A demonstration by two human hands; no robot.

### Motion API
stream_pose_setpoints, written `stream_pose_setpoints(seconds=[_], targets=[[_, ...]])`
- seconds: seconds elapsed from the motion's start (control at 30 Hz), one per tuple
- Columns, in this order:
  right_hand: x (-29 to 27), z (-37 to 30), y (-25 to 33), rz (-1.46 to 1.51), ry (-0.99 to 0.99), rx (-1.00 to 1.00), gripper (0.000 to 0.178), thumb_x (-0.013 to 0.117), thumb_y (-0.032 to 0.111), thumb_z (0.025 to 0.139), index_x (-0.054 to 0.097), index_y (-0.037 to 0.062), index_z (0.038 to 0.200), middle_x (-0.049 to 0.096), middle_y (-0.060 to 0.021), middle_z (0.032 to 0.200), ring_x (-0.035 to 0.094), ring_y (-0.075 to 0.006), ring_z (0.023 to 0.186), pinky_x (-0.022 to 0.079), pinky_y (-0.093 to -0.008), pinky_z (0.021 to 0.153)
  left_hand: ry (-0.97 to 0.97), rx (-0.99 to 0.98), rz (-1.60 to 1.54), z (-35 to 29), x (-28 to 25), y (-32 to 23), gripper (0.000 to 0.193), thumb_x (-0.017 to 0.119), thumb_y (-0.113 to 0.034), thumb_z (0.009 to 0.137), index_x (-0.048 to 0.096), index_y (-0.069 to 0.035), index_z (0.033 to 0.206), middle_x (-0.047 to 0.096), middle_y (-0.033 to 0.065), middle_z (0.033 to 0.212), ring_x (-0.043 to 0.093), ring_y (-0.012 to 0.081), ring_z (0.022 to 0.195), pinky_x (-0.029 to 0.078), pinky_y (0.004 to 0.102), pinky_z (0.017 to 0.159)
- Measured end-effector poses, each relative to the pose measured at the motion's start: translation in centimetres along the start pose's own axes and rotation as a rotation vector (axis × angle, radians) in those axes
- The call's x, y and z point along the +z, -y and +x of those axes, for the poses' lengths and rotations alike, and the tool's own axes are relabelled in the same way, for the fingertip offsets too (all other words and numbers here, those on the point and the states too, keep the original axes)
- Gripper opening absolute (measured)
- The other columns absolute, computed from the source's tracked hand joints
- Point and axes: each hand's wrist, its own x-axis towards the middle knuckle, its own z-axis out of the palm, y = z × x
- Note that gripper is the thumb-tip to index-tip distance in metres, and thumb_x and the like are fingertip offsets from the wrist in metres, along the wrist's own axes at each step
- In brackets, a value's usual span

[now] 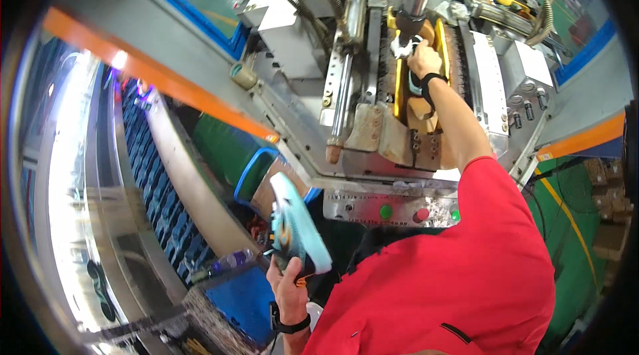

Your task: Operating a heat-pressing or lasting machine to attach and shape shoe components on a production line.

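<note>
My left hand [290, 292] is closed round the collar end of a light blue sneaker [298, 225] with dark and orange parts. The sneaker is held tilted, its toe pointing up and away from me. Stretched forward, my right hand [425, 60] reaches into the press machine [373, 127], fingers curled on a second shoe [415, 84] with white, black and teal parts. That shoe sits between two yellow-edged side pads, under a dark vertical ram [411, 22]. My hand and wrist hide much of it.
A control panel [356, 208] with green and red buttons fronts the machine. At left runs a conveyor [176, 175]; a blue-rimmed bin [241, 185] stands beside it. A plastic bottle [233, 260] lies near a blue surface [239, 298]. Cardboard boxes [609, 235] are stacked far right.
</note>
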Motion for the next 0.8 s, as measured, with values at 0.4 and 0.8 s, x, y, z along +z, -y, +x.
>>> stream_pose_setpoints(seconds=[0.4, 0.8], targets=[[-5.8, -32.3, -0.6, 0.667, 0.260, -1.024, 0.012, 0.059, 0.000, 0.086, 0.062, 0.0025, 0.096, 0.062, -0.0154, 0.089, 0.061, -0.0344, 0.084, 0.049, -0.0404, 0.075, -0.405, -0.061, -0.244, -10.9, -4.0, 11.6, 0.031, 0.067, -0.008, 0.087, 0.060, 0.004, 0.114, 0.066, 0.0081, 0.108, 0.065, 0.0182, 0.094, 0.051, 0.0331, 0.086], [11.5, -37.2, -4.2, 0.313, 0.379, -1.223, 0.014, 0.058, 0.009, 0.085, 0.060, 0.0045, 0.099, 0.060, -0.0157, 0.097, 0.059, -0.0356, 0.092, 0.048, -0.0446, 0.078, -0.817, -0.027, -0.743, -22.0, -14.2, 21.0, 0.026, 0.067, -0.007, 0.088, 0.062, 0.004, 0.111, 0.068, 0.0100, 0.102, 0.066, 0.0208, 0.089, 0.056, 0.0389, 0.078]])
